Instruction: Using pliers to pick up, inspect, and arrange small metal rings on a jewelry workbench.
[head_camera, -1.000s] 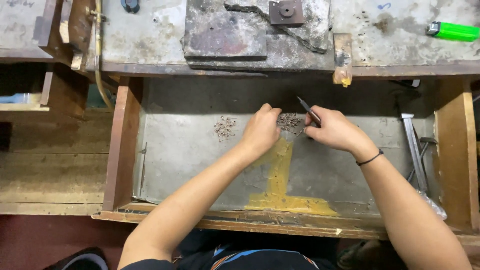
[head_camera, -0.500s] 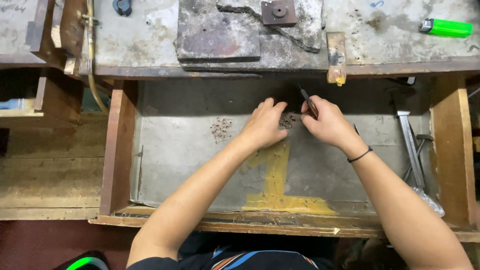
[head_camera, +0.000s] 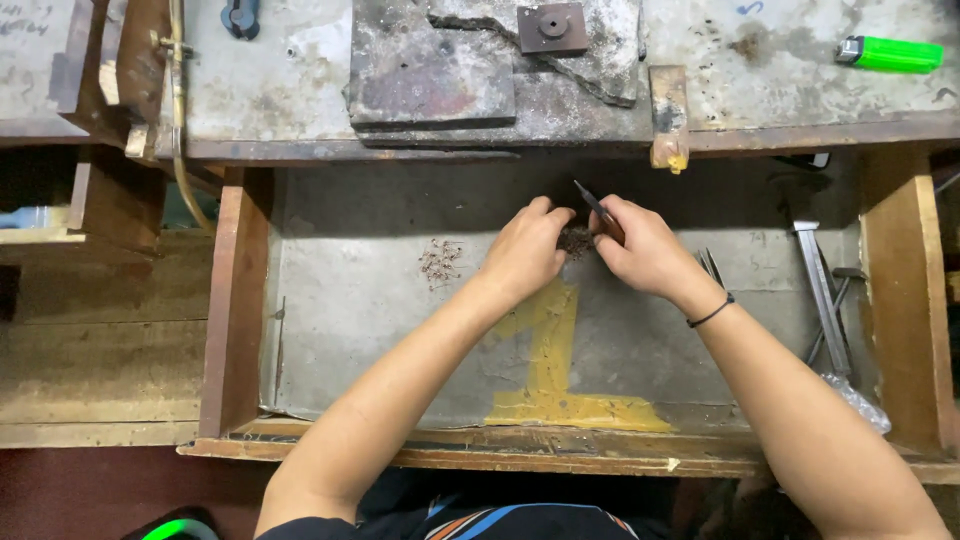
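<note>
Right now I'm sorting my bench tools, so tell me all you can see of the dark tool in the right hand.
The slim dark tool looks like metal tweezers or a pick; only its upper part shows. It tilts up and to the left out of the right hand, whose fingers grip it. Its lower end is hidden over a small heap of tiny brown pieces in the drawer.

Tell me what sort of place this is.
Probably a small metalworking or jewellery bench: a worn, stained benchtop, an open wooden drawer used as a catch tray, and the right hand holding a thin tool over a heap of tiny metal bits.
</note>
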